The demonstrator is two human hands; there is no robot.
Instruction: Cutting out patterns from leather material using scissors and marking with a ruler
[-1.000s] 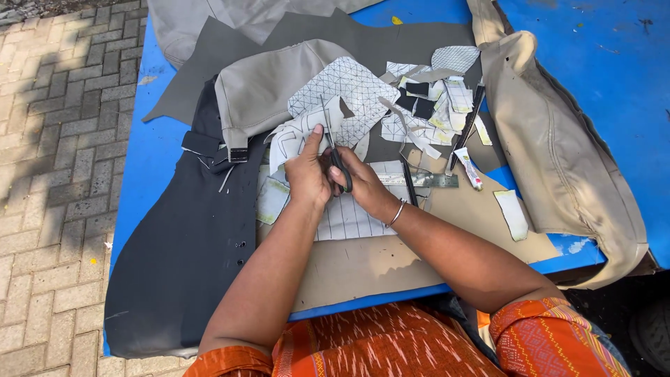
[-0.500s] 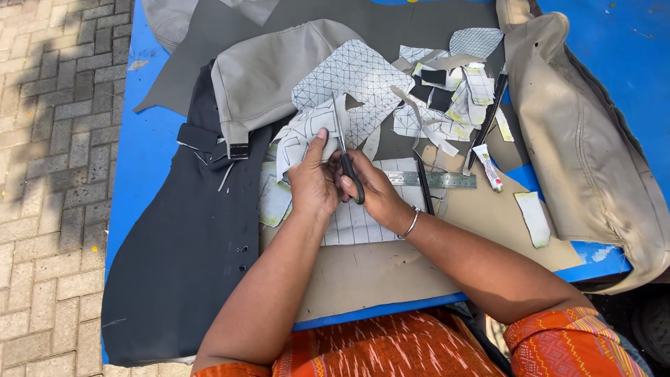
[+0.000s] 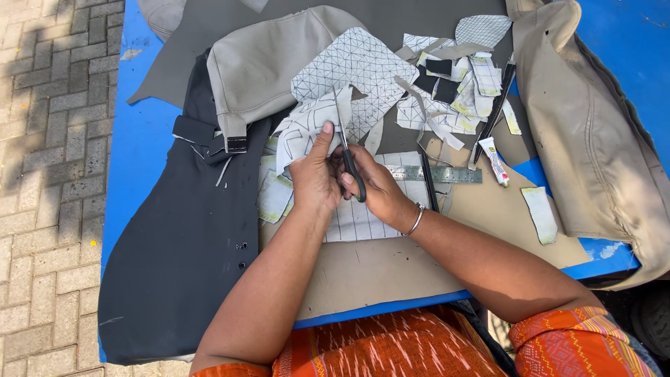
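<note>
Vs 0.5 s back: hands sit a bit lower in view, grip unchanged. Right hand (image 3: 377,188) closed through the black scissors (image 3: 349,157) handles, blades pointing away. Left hand (image 3: 314,178) pinches the patterned grey fabric piece (image 3: 307,126), thumb up, just beside the blades. Metal ruler (image 3: 436,174) just right of the right hand.

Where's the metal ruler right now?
In the head view the ruler lies flat on the table, just right of the right hand holding the scissors, left of the small glue tube.
</note>
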